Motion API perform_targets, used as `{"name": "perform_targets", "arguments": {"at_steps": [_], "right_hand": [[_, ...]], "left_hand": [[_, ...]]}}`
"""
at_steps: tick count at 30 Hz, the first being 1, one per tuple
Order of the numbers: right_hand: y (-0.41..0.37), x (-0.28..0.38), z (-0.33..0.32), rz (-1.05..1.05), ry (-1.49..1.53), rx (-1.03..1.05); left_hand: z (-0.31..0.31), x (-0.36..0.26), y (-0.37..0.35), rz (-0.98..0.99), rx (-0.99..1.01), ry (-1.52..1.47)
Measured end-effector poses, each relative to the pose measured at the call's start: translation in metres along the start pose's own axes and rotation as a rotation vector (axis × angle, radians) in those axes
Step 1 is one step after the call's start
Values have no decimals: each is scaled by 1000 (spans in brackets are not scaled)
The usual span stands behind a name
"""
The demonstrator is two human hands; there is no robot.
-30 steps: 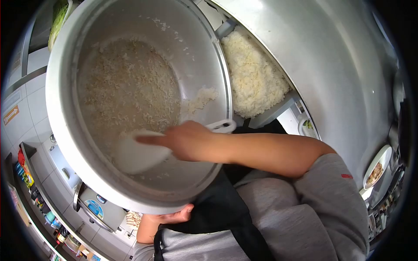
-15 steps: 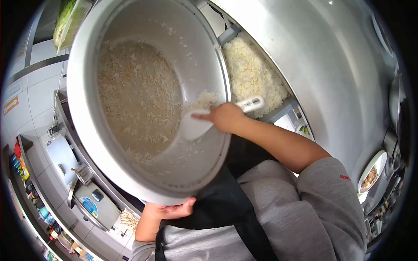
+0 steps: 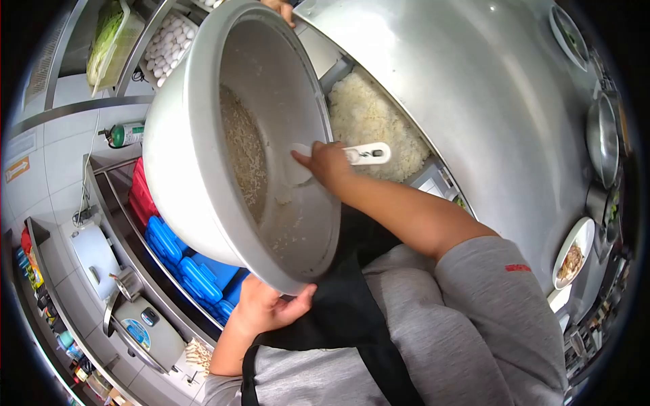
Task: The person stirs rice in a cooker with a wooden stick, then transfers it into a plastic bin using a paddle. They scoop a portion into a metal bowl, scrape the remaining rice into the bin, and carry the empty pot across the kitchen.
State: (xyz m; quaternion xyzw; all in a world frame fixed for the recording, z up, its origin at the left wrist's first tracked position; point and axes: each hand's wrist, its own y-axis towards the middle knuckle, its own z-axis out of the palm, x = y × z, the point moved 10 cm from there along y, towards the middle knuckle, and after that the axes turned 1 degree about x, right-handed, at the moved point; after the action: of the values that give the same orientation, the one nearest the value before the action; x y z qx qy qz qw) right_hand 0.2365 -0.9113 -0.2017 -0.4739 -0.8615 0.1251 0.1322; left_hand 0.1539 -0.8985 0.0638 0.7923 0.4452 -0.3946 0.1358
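A large pale pot (image 3: 203,155) is tilted on its side, its opening facing right. Cooked rice residue (image 3: 244,149) clings to its bottom. My left hand (image 3: 267,306) grips the pot's lower rim. Inside the opening, my right hand (image 3: 328,166) holds a white rice paddle (image 3: 369,153), its blade against the inner wall and its handle pointing right. Beside the pot's mouth, a metal container holds a heap of white rice (image 3: 372,122).
Another person's hand (image 3: 279,9) is at the pot's top rim. Blue lidded boxes (image 3: 196,271) lie in a bin at left. Eggs (image 3: 167,49) and leafy greens (image 3: 106,44) are upper left. A steel surface (image 3: 467,88) extends right, with a plate of food (image 3: 574,254).
The pot has turned more onto its side, showing less of its bottom. My right hand and the paddle have shifted slightly up. Another person's hand now shows at the top rim.
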Motion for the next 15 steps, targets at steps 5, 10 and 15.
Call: {"name": "perform_targets", "arguments": {"at_steps": [5,10,15], "right_hand": [[-64,-79,23,243,80,262],[-75,-26,-20,145,315,88],[-50,39,4,-240,496,-27]], "left_hand": [[-10,5,-7,-41,-73,-20],[-6,6,-3,-18,-111,28],[-5,7,-4,-36,-115,25]]}}
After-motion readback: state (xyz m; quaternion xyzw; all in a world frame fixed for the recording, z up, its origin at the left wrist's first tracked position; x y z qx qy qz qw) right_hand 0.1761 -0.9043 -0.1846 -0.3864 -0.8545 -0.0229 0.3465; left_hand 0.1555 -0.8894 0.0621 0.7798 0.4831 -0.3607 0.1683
